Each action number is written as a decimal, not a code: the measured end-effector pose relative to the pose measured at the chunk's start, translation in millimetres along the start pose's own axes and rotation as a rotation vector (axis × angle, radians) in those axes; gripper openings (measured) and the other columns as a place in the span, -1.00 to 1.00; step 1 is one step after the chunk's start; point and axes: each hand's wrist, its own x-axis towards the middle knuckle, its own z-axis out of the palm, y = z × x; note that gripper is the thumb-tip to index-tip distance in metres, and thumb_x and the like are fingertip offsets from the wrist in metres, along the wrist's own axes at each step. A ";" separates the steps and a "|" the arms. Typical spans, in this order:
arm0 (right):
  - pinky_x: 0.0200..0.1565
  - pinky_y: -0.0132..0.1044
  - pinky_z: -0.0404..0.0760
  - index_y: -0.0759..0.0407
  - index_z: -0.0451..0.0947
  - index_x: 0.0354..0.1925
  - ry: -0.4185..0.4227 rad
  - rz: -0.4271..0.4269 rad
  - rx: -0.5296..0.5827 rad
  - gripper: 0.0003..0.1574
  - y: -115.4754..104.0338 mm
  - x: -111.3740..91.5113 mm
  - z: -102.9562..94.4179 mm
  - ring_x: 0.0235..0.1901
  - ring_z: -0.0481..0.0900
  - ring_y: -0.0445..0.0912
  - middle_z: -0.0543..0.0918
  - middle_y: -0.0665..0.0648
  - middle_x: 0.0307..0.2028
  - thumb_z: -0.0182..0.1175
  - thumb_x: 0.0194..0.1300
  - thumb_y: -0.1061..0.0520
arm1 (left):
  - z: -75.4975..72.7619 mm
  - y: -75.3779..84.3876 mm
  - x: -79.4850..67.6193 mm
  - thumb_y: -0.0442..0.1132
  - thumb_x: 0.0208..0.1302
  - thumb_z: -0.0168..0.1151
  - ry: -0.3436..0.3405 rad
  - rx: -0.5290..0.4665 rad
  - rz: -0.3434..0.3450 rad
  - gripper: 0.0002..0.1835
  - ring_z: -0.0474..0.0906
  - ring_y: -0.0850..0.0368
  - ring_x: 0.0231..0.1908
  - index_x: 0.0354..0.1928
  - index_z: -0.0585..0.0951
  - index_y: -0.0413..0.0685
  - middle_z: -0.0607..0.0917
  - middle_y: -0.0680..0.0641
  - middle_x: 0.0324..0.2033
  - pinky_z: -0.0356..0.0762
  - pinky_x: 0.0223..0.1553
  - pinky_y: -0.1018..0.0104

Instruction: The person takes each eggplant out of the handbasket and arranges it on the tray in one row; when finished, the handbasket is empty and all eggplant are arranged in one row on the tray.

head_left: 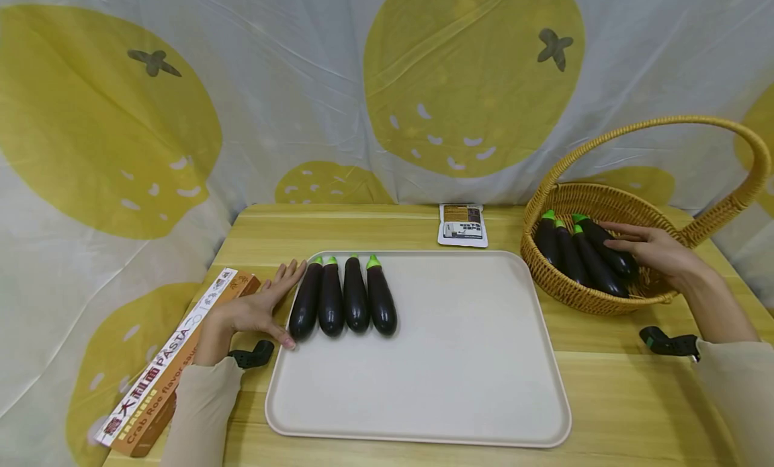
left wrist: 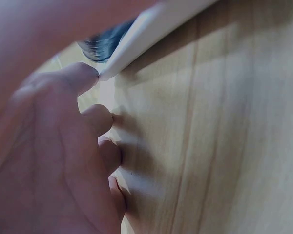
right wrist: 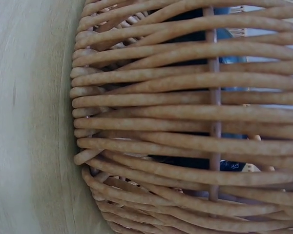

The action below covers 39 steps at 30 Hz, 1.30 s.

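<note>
Several dark purple eggplants (head_left: pixel 355 295) with green stem ends lie side by side on the left part of a pale tray (head_left: pixel 459 346). My left hand (head_left: pixel 256 310) rests at the tray's left rim with fingers spread, beside the outermost eggplant. In the left wrist view, the fingertips of this hand (left wrist: pixel 53 141) come right to the tray's edge (left wrist: pixel 149 36) and the wood. Inside a wicker basket (head_left: pixel 565 289) at the right, my right hand (head_left: pixel 656 252) grips the rightmost eggplant (head_left: pixel 613 253) between thumb and fingers. More eggplants (head_left: pixel 571 255) lie to its left. Only the basket's weave (right wrist: pixel 185 112) fills the right wrist view, hiding that hand.
A tall handle (head_left: pixel 653 122) arches over the basket. On the wooden table (head_left: pixel 338 225), a long pasta box (head_left: pixel 175 359) lies under my left forearm, and a small printed packet (head_left: pixel 462 225) lies behind the tray. A lemon-print cloth (head_left: pixel 314 84) hangs at the back.
</note>
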 end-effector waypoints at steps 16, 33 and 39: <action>-0.26 -0.19 0.34 0.25 -0.10 0.64 0.063 0.023 -0.098 -0.10 -0.7 -1.6 1.3 -0.01 0.37 0.11 0.14 0.49 0.55 -0.17 0.66 -0.24 | -0.3 -1.0 0.1 -0.07 -0.21 0.76 0.001 0.009 -0.007 0.63 -0.79 -0.42 0.53 0.67 -0.35 0.01 -0.58 -0.32 0.59 -0.71 0.36 -0.61; 0.16 0.20 0.48 0.22 -0.15 0.65 0.061 0.037 -0.047 -0.11 -0.2 -4.0 0.2 0.41 0.13 0.53 -0.21 0.47 0.63 -0.17 0.67 -0.22 | -0.5 0.4 1.0 -0.11 -0.22 0.76 -0.010 -0.015 -0.008 0.64 -0.81 -0.38 0.53 0.67 -0.36 0.01 -0.58 -0.31 0.59 -0.63 0.32 -0.68; 0.32 0.40 0.32 0.14 -0.13 0.66 0.075 0.024 -0.023 0.00 -6.3 -9.8 -0.8 0.47 0.01 0.56 -0.26 0.44 0.63 -0.07 0.59 -0.34 | -0.7 0.2 0.3 -0.12 -0.22 0.76 -0.009 -0.018 -0.003 0.64 -0.81 -0.38 0.53 0.67 -0.36 -0.01 -0.59 -0.32 0.59 -0.68 0.31 -0.67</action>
